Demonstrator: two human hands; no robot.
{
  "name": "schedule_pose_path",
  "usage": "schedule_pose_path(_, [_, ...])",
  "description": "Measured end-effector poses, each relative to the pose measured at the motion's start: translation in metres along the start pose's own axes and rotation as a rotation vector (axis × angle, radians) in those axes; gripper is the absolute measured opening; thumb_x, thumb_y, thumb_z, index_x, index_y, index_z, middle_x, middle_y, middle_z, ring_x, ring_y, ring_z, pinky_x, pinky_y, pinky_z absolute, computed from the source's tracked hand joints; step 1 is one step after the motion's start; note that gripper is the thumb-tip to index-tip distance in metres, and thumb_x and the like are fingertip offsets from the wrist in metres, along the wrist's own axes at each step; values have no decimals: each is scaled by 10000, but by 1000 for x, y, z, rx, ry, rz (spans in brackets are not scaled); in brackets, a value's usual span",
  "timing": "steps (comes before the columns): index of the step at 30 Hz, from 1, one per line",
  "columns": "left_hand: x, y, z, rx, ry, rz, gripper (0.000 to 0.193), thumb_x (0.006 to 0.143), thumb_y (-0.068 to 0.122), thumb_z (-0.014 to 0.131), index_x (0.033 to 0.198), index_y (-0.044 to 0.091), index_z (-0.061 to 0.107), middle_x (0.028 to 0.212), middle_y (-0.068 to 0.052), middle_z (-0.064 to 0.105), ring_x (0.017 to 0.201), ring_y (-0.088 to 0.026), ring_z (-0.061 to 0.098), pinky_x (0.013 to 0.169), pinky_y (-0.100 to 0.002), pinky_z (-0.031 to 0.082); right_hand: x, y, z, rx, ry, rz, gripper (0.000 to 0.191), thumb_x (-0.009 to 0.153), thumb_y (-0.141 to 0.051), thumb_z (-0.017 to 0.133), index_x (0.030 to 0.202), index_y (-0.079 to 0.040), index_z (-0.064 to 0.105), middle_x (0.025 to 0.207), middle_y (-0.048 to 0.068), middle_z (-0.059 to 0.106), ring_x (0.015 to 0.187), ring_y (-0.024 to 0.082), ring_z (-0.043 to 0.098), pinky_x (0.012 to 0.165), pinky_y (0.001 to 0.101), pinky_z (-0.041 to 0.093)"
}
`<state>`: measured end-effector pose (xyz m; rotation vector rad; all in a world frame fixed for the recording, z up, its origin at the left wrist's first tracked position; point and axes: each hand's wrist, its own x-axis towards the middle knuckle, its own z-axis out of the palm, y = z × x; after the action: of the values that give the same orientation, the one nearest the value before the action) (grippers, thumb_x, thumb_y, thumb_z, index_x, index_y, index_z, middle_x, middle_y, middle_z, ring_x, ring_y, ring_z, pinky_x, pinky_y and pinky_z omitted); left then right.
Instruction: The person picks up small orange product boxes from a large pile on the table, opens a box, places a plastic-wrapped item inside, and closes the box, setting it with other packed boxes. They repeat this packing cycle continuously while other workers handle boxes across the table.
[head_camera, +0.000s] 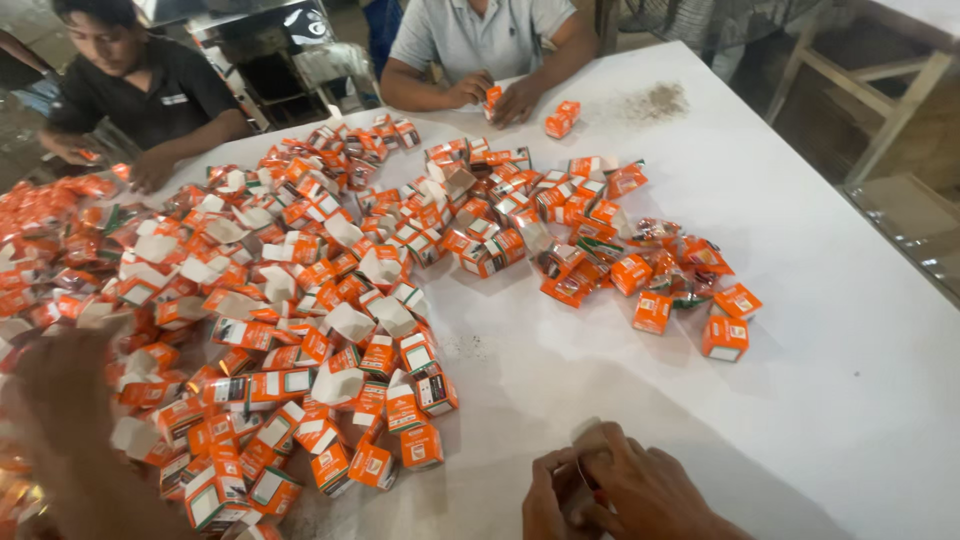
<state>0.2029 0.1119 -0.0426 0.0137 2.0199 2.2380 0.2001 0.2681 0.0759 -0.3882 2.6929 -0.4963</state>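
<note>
My left hand (543, 497) and my right hand (655, 490) are pressed together at the bottom edge of the white table (820, 300). Both close around one small carton (584, 432). Only its pale flap shows above my fingers, plus a sliver of orange between them; the rest is hidden. A big heap of small orange-and-white cartons (300, 300), many with open white flaps, spreads over the table's left half, its nearest edge just left of my hands. A smaller cluster of closed orange cartons (650, 275) lies further out to the right.
Two other people sit at the far side. One in a grey shirt holds a carton (492, 97), with two more cartons (561, 119) beside that person's hands. A blurred arm (65, 430) reaches in at the lower left. Brown crumbs (657, 100) lie far right. A wooden frame (880, 90) stands beyond the table.
</note>
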Motion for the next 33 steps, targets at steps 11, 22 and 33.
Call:
schedule_pose_path(11, [-25, 57, -8, 642, -65, 550, 607, 824, -22, 761, 1407, 61, 612, 1467, -221, 579, 1193, -357, 692, 928, -369, 600, -11, 39, 65, 406, 657, -259, 490, 805, -72, 802, 1271, -158, 676, 1289, 147, 674, 1002, 327, 739, 777, 387, 627])
schedule_pose_path(22, [-11, 69, -25, 642, -187, 597, 295, 831, 20, 813, 1097, 115, 728, 1423, -147, 663, 1122, -274, 757, 868, -340, 645, -16, 28, 39, 203, 692, -431, 406, 763, -31, 783, 1153, -114, 706, 1343, 104, 656, 1102, 310, 698, 818, 399, 600])
schedule_pose_path(33, [-16, 69, -29, 525, -219, 507, 271, 860, 9, 787, 1058, 59, 609, 1328, -151, 683, 1278, -326, 652, 984, -386, 578, -21, 38, 42, 479, 594, -401, 512, 780, -91, 828, 1240, -68, 605, 1304, 121, 705, 1072, 293, 730, 888, 388, 601])
